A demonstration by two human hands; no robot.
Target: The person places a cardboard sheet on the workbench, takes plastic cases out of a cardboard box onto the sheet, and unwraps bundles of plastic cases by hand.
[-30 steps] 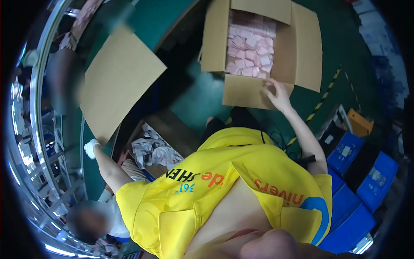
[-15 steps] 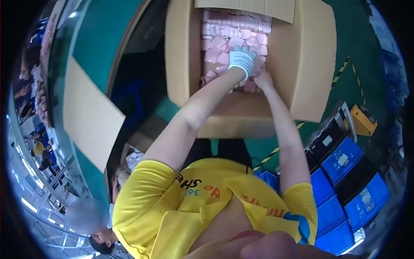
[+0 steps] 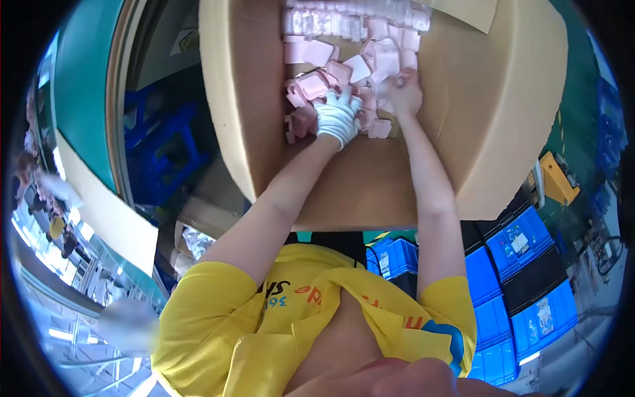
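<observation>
Inside a deep cardboard box (image 3: 360,182), small pale-pink square plastic cases (image 3: 318,53) lie loosely in a heap. My left hand (image 3: 338,118), in a white glove, rests on the near left part of the heap with its fingers spread over the cases. On the right side, close to the box wall, is my bare right hand (image 3: 406,94). Its fingers are curled around a pale-pink case (image 3: 384,92), smeared by motion. A larger pinkish case (image 3: 385,58) lies just beyond that hand.
Tight rows of clear-wrapped pieces (image 3: 324,24) line the box's far end. Tall flaps rise at the box's sides. Blue crates (image 3: 519,238) with black parts stand at the lower right, near a yellow-orange object (image 3: 557,178). A cardboard sheet (image 3: 109,218) lies at left.
My left hand has moved left and nearer within the box, onto other cases. The right hand has shifted farther in along the right wall. The box looks larger and closer in view.
</observation>
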